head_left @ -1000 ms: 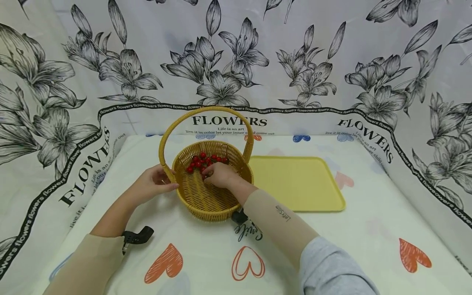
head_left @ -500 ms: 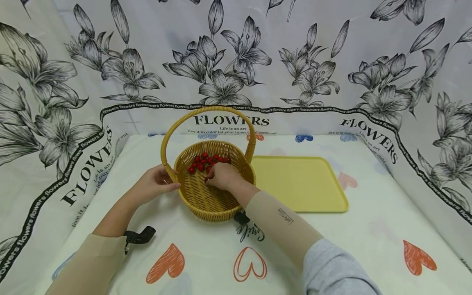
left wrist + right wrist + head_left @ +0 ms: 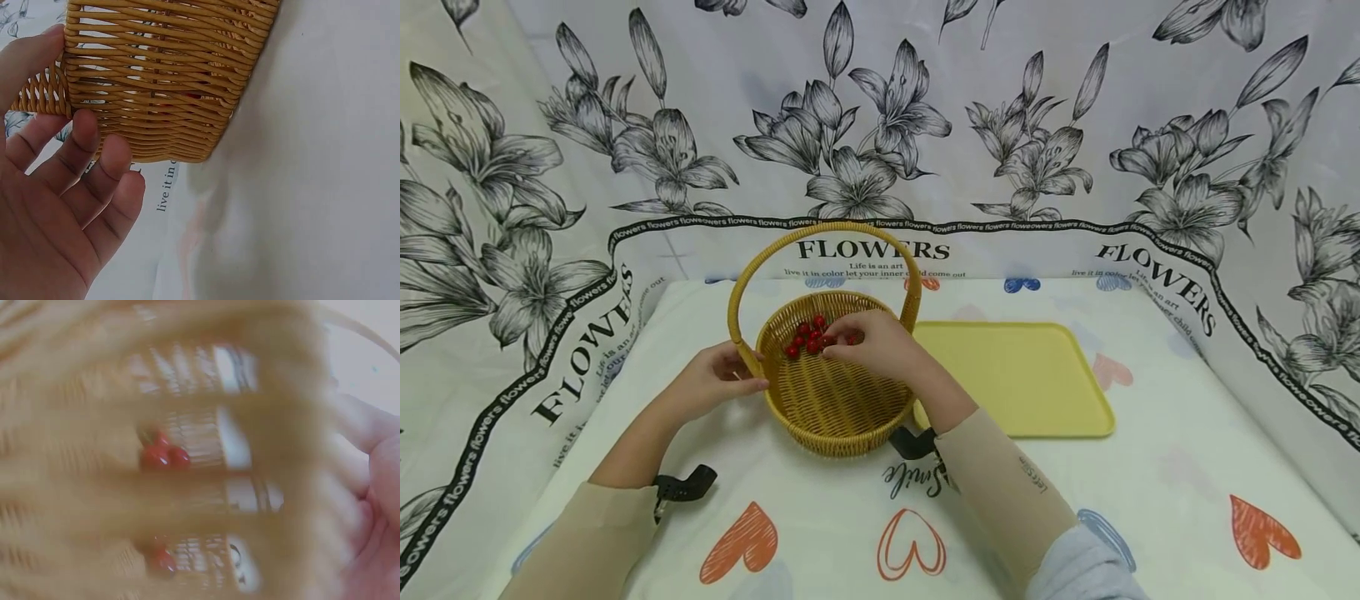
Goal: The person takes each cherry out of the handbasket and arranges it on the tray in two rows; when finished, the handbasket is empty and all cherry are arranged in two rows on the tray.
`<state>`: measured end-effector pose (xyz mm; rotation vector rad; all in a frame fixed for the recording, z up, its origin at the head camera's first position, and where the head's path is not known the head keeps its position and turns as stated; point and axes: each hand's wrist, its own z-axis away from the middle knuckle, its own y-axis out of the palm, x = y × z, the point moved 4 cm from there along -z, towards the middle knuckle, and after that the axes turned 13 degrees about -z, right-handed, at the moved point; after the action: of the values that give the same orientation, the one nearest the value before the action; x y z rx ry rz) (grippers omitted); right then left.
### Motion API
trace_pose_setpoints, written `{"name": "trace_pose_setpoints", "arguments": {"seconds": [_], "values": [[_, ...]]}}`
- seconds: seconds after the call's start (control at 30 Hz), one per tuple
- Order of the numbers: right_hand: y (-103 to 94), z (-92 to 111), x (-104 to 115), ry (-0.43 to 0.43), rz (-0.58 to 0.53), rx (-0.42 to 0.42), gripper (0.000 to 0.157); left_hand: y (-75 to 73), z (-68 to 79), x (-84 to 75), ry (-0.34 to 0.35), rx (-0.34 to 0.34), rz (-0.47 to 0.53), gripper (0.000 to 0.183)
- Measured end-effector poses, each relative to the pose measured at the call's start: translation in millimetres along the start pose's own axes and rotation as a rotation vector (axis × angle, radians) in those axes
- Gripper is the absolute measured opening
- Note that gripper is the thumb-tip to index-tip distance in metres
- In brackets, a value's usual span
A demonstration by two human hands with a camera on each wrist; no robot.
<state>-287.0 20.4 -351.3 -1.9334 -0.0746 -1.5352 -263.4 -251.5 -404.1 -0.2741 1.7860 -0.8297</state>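
A yellow-brown wicker basket (image 3: 838, 442) with a tall hoop handle (image 3: 823, 229) stands on the cloth. Several small red cherries (image 3: 805, 333) lie at its far left inside; a few show blurred through the weave as red cherries (image 3: 159, 456) in the right wrist view. My left hand (image 3: 711, 379) grips the basket's left rim at the foot of the handle, thumb on one side and fingers on the other. Over the basket's inside, my right hand (image 3: 876, 346) has thumb and forefinger together, pinching a cherry (image 3: 828, 341). The hand partly covers the fruit behind it.
A flat pale-yellow tray (image 3: 1015, 379) lies right of the basket, partly behind the right forearm. White cloth with printed hearts (image 3: 741, 542) covers the table. A flower-printed curtain (image 3: 880, 125) rises along the back and sides.
My right hand has risen from the basket's bottom and shifted slightly right and back, now over the right-hand cherries. The left hand keeps its grip; basket and tray stay put.
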Motion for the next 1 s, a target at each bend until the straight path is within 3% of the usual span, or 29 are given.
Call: {"name": "trace_pose_setpoints", "arguments": {"seconds": [0.37,0.53,1.0], "values": [[-56.7,39,-11,-0.026,-0.073,-0.082,0.019,-2.7,3.2,2.9,-0.023,-0.017,-0.024,0.035],[-78.7,48,-19,-0.017,-0.073,-0.1,0.017,-2.5,2.3,3.8,-0.024,-0.014,-0.017,0.035],[-123.9,68,-37,0.059,-0.223,-0.169,0.025,-2.5,1.4,2.2,-0.037,-0.016,-0.034,0.038]]}}
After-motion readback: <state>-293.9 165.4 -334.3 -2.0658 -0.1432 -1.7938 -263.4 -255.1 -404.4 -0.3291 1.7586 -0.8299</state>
